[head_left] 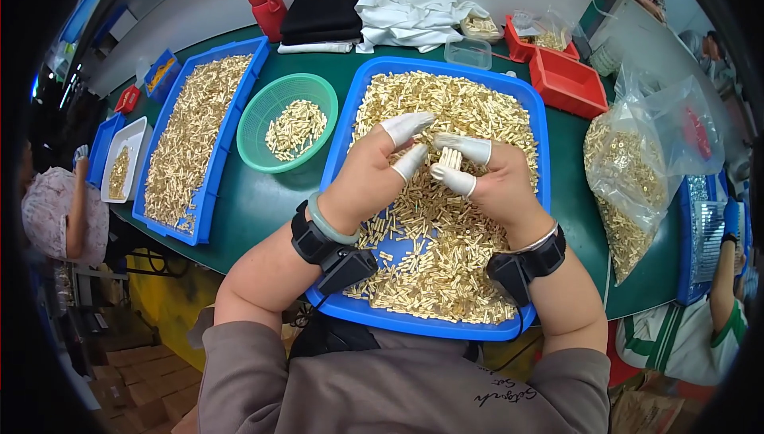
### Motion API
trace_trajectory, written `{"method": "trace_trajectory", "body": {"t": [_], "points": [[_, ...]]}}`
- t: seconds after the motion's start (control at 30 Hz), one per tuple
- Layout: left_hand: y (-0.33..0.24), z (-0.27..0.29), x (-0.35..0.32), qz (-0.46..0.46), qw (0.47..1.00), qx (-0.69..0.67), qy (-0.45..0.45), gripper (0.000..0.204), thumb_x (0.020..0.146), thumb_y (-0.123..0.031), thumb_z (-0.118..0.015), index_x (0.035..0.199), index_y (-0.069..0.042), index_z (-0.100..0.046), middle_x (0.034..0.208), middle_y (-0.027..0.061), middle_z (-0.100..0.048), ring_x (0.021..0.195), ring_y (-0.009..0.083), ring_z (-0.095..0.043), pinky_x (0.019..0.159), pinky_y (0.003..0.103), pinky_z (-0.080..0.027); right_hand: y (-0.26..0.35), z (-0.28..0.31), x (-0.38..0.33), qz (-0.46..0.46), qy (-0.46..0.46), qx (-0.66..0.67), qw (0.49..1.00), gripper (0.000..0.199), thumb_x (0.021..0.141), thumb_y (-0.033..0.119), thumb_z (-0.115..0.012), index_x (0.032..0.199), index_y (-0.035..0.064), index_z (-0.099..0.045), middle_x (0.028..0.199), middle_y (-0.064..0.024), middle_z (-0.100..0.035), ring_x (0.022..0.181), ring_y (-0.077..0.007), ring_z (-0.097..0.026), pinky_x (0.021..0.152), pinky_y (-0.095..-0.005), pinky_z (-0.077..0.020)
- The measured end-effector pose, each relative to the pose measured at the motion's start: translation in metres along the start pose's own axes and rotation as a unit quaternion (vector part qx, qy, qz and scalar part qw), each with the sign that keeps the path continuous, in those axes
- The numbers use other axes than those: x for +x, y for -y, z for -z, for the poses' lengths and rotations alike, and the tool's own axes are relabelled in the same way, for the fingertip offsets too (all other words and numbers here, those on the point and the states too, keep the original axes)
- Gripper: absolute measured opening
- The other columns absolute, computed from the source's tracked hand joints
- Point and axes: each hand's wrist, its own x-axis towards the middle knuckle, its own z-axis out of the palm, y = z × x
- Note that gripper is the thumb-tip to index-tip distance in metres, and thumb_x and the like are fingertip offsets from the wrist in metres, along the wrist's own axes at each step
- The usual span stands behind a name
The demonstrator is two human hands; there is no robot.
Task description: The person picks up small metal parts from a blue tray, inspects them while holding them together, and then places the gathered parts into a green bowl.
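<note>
Over a large blue tray (pixel 346 307) of small brass-coloured metal pieces (pixel 430 275), both my hands face each other. White finger cots cover the thumb and forefinger of each. My right hand (pixel 507 187) is closed, pinching a small row of the brass pieces (pixel 450 157) between thumb and forefinger. Close to that row, my left hand (pixel 368 170) has its thumb and forefinger apart. I see nothing between those two fingertips; its other fingers are hidden beneath the hand. Loose pieces lie heaped all through the tray, with some blue bottom showing near my left wrist.
Left of the tray stand a green basket (pixel 249 128) with some pieces and a long blue tray (pixel 208 187) full of them. A red bin (pixel 567 82) and a clear bag of metal parts (pixel 629 171) are at right. Co-workers sit at both sides.
</note>
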Motion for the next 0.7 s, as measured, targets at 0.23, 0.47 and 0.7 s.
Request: {"method": "trace_trajectory", "body": {"t": [0.23,0.47,0.7], "points": [[-0.011,0.001,0.0,-0.306,0.878,0.347,0.126,0.041,0.069,-0.003,-0.062,0.11,-0.007,-0.056,0.117,0.0128,-0.05,0.108,0.0289,-0.049,0.091,0.035,-0.038,0.002,0.007,-0.001,-0.221,0.175,0.228,0.932,0.024,0.071,0.012,-0.07,0.092,0.0021,-0.065,0.081,-0.0009,-0.064,0.071,-0.0033,-0.054,0.062,-0.0209,-0.0448],[-0.005,-0.001,0.0,-0.282,0.924,0.244,0.087,0.03,0.073,-0.007,-0.061,0.103,-0.008,-0.059,0.102,0.0127,-0.056,0.092,0.0296,-0.054,0.079,0.032,-0.044,-0.003,0.009,0.001,-0.235,0.076,0.251,0.936,0.015,0.079,0.014,-0.06,0.087,0.0016,-0.064,0.077,-0.003,-0.063,0.066,-0.0073,-0.057,0.06,-0.0197,-0.0443],[0.001,0.004,-0.002,-0.167,0.948,0.242,0.121,0.019,0.075,-0.012,-0.062,0.094,-0.007,-0.062,0.081,0.0099,-0.061,0.074,0.0246,-0.057,0.066,0.031,-0.045,-0.003,0.002,0.002,-0.194,-0.062,0.225,0.953,0.021,0.085,0.019,-0.053,0.094,0.0012,-0.061,0.076,-0.0044,-0.063,0.063,-0.0082,-0.057,0.057,-0.019,-0.044]]}}
